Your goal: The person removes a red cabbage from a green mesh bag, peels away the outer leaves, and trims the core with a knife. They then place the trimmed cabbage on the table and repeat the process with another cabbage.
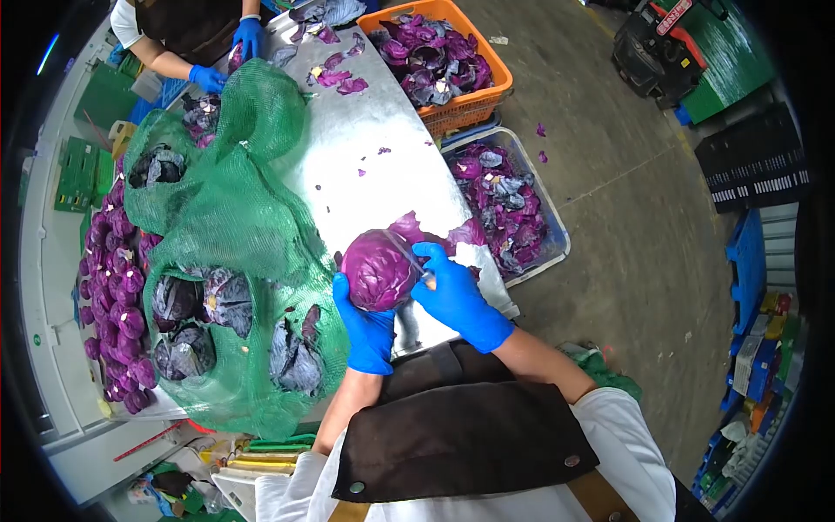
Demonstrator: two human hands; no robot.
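Note:
A purple cabbage (376,268) with a smooth, shiny surface is held over the near end of the metal table (383,187). My left hand (367,329), in a blue glove, cups it from the left and below. In my right hand (461,300), also gloved, is a knife (409,255), its thin blade lying along the cabbage's right side. Loose purple leaves (416,228) lie just behind the cabbage. To the left, a green mesh sack (235,209) spreads over the table, with several dark-leaved cabbages (228,300) in it.
An orange crate (470,109) and a clear plastic bin (557,235) full of leaves stand along the table's right side. Many trimmed cabbages (117,296) are piled at left. Across the table, a co-worker's gloved hands (209,78) are by the sack. A machine (657,52) stands far right.

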